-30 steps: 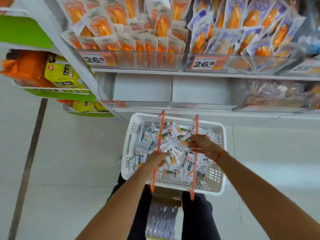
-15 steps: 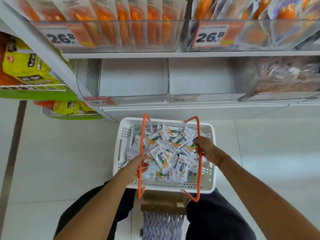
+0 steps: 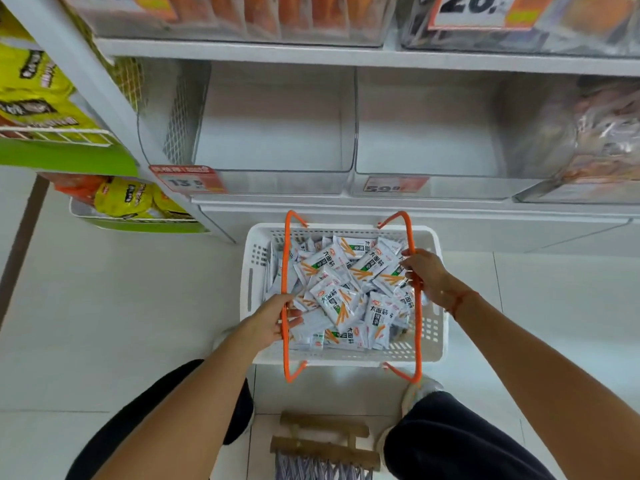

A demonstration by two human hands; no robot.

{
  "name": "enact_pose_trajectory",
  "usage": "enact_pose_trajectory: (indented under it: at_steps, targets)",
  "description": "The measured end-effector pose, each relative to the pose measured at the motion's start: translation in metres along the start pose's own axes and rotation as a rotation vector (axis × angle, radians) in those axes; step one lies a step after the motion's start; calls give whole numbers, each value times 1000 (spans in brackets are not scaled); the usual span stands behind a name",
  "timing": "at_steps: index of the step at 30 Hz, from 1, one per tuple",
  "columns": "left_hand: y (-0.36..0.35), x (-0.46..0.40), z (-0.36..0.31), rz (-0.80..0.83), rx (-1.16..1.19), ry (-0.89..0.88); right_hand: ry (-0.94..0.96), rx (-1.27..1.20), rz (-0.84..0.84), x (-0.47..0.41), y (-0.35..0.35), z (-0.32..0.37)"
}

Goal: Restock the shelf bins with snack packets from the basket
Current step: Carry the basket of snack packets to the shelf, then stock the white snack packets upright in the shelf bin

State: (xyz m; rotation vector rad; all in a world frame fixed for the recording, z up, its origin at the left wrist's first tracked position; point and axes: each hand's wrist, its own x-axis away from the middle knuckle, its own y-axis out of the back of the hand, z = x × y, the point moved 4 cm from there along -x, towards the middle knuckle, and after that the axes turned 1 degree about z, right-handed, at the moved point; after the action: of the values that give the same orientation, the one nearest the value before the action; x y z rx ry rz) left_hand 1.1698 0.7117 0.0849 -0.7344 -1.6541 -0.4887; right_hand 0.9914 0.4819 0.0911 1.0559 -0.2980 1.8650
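A white perforated basket sits on the floor below the shelf, filled with several small white snack packets printed in green and orange. Its two orange handles are spread apart. My left hand grips the left orange handle. My right hand grips the right orange handle. Two clear shelf bins stand just behind the basket, the left bin and the right bin, both with nothing visible inside.
A third bin at the right holds clear-wrapped packets. Upper bins with orange packets hang overhead. Yellow bags fill a green side rack at the left. A small wooden stool stands between my knees.
The view has dropped lower and nearer the basket. The handles went from upright and close together to spread apart, one in each hand.
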Motion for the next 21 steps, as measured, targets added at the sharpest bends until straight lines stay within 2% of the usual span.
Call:
enact_pose_trajectory:
  at_steps: [6, 10, 13, 14, 16, 18, 21]
  targets:
    - [12, -16, -3, -75, -67, -150, 11, -25, 19, -11, 10, -8]
    - [24, -35, -5, -281, -149, -393, 78, 32, -50, -21, 9, -18]
    - [51, -52, -7, -624, -596, -518, 230, 471, -342, -26, 24, -35]
    - [58, -58, -8, -693, -710, -560, 295, 605, -423, -27, 26, -41]
    - [67, -72, -12, -735, -856, -604, 355, 850, -533, -35, 26, -55]
    - [71, -89, -16, -806, -1063, -609, 338, 1039, -618, -47, 23, -68]
    - [67, -115, -20, -877, -1328, -598, 276, 1326, -650, -66, 17, -89]
